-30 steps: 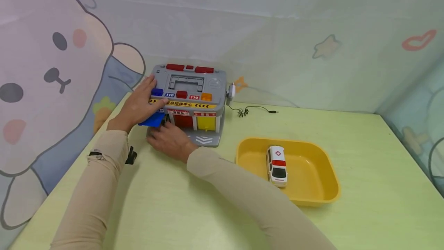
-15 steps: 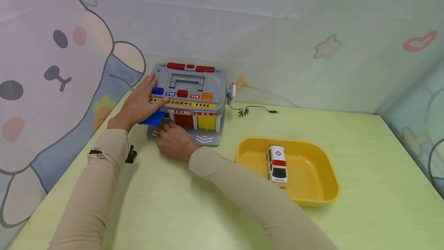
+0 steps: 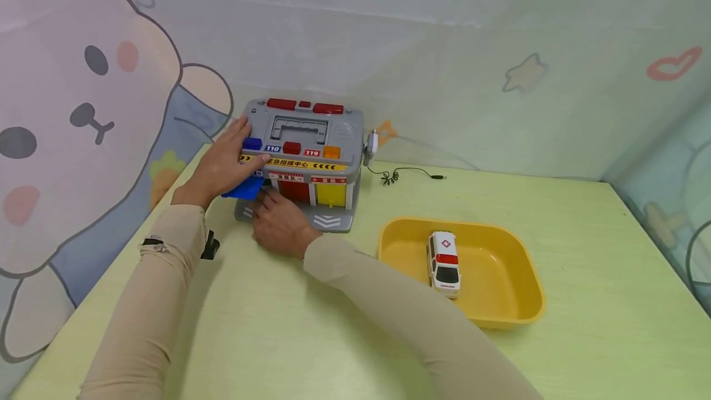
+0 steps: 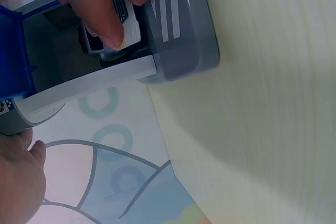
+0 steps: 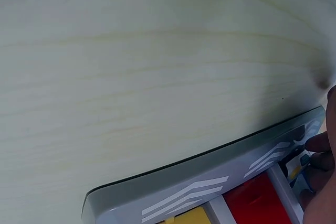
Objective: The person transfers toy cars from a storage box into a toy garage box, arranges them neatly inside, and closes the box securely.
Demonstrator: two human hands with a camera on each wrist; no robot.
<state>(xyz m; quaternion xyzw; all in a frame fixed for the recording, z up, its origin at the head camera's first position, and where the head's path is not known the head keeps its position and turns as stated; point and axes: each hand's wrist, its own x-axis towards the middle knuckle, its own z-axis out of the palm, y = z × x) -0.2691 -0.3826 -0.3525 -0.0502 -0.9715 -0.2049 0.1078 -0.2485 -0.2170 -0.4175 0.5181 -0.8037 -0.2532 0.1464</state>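
A grey toy emergency station (image 3: pixel 344 134) stands at the back left of the table, with red and yellow doors along its front. Its blue door (image 3: pixel 244 188) is swung up, and the bay behind it lies open. On the station's upper left corner rests my left hand (image 3: pixel 219 165), fingers lying straight along the side and thumb over the front edge. In front of the open bay is my right hand (image 3: pixel 282 225). The left wrist view shows its fingers pinching a small white-and-black toy car (image 4: pixel 132 27) at the bay's mouth; the fingers hide part of the car.
A yellow tray (image 3: pixel 500 276) sits right of centre, holding a white toy ambulance (image 3: pixel 444 264) with a red light bar. A thin black cable (image 3: pixel 411 171) with a plug lies behind it, beside the station. A patterned cloth wall (image 3: pixel 422 66) borders the table.
My right hand has shifted a little to the right in front of the open bay. The left hand, the station and the tray stay where they were.
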